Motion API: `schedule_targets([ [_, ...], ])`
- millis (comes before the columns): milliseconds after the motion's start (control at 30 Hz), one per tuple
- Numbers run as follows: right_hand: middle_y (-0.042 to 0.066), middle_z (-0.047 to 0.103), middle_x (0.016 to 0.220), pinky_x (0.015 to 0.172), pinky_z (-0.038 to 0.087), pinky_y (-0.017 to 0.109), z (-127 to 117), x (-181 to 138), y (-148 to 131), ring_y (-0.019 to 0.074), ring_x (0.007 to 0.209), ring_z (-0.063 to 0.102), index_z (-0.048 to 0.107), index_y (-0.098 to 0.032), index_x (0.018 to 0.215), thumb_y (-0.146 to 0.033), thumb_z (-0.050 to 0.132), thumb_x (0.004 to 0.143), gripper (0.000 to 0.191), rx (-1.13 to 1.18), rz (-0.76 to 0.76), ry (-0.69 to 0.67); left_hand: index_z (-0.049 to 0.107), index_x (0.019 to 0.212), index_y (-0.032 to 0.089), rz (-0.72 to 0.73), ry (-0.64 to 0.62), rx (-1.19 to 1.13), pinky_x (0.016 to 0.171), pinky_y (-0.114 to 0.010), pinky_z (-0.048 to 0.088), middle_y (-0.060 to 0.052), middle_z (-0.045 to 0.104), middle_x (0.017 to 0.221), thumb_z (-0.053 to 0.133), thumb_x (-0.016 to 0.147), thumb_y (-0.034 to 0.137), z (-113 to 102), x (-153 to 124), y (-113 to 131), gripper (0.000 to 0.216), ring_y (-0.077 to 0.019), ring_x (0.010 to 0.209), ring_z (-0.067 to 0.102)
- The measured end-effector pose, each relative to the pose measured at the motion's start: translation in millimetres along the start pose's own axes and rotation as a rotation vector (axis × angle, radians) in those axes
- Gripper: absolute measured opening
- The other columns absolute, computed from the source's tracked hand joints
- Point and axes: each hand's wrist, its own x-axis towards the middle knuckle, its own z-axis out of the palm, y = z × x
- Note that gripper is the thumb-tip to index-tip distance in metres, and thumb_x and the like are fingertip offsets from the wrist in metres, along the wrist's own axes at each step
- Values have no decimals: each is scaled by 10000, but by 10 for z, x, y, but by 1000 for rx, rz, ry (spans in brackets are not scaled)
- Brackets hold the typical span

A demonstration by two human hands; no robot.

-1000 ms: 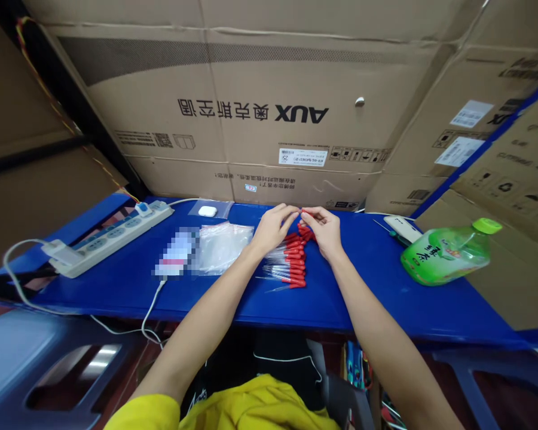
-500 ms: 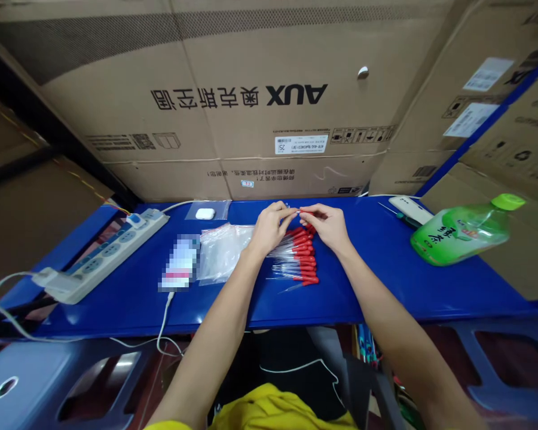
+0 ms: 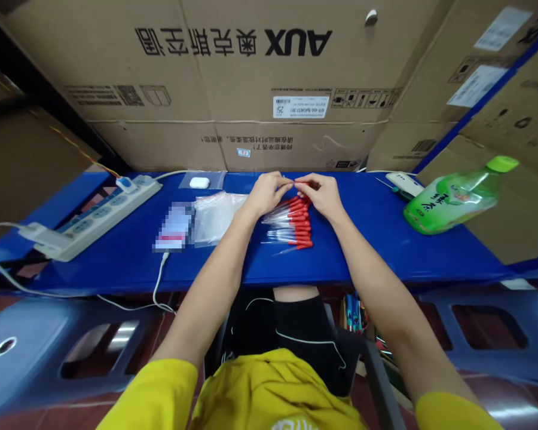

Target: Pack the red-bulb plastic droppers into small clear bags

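My left hand (image 3: 265,193) and my right hand (image 3: 324,194) meet fingertip to fingertip above the far part of the blue table (image 3: 363,257). Both are closed in a pinch on one dropper, mostly hidden by the fingers; a bit of red shows at the right fingertips. Just below the hands lies a stack of droppers (image 3: 296,222), clear tapered tubes pointing left and red bulbs on the right. Left of the stack, partly behind my left forearm, are clear zip bags (image 3: 213,220).
A phone (image 3: 174,227) on a cable and a power strip (image 3: 103,218) lie left. Behind the bags is a white earbud case (image 3: 199,183). At right are a green bottle (image 3: 452,200), a white device (image 3: 404,184) and a screwdriver (image 3: 397,190). A large cardboard box (image 3: 251,77) stands behind.
The view has tilted down, showing more of my lap and yellow shirt. My hands stay together over the dropper stack, and the fingertips now cover more of the held dropper.
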Motion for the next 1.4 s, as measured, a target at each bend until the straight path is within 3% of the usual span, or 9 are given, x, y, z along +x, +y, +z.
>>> schedule_targets([
  [167, 21, 702, 684, 582, 529, 291, -43, -40, 24, 151, 579, 624, 768, -184, 876, -546, 767, 827, 364, -16, -8, -10, 800, 981, 150, 18, -19, -21, 860, -346, 438, -104, 729, 894, 422, 1061, 381, 66, 1, 15, 451, -222, 860, 616],
  [300, 12, 684, 655, 554, 516, 295, -73, -27, 94, 145, 543, 590, 778, -184, 907, -538, 789, 804, 369, 30, 17, -36, 788, 1047, 148, 40, -12, -34, 891, -341, 440, -107, 743, 950, 414, 1064, 374, 129, 4, -32, 436, -222, 884, 629],
  [533, 36, 761, 862, 697, 577, 336, -76, 30, 118, 164, 673, 662, 767, -208, 1081, -498, 774, 824, 388, 24, 11, -90, 797, 1072, 151, -2, 83, -36, 854, -340, 455, -112, 751, 960, 462, 1045, 427, 101, 5, -72, 435, -223, 854, 638],
  [733, 53, 776, 912, 782, 597, 353, -110, 27, 61, 198, 806, 714, 760, -210, 986, -500, 794, 808, 342, 18, -13, -35, 802, 1091, 164, 32, 124, -92, 818, -331, 461, -110, 745, 958, 469, 1037, 484, 57, -1, -47, 464, -215, 844, 645],
  [1100, 51, 773, 826, 694, 598, 329, -54, 2, 40, 185, 707, 707, 771, -205, 942, -541, 810, 780, 376, 101, -4, -11, 823, 1033, 179, 92, 139, -173, 749, -320, 449, -82, 712, 847, 497, 1016, 539, 34, -28, -68, 486, -191, 758, 626],
  [1400, 49, 775, 819, 717, 599, 352, -29, -46, -10, 196, 710, 705, 784, -208, 946, -551, 797, 772, 385, 59, -9, 6, 825, 1040, 194, 79, 110, -184, 807, -331, 462, -93, 725, 894, 546, 998, 490, 10, -42, -38, 409, -207, 831, 651],
])
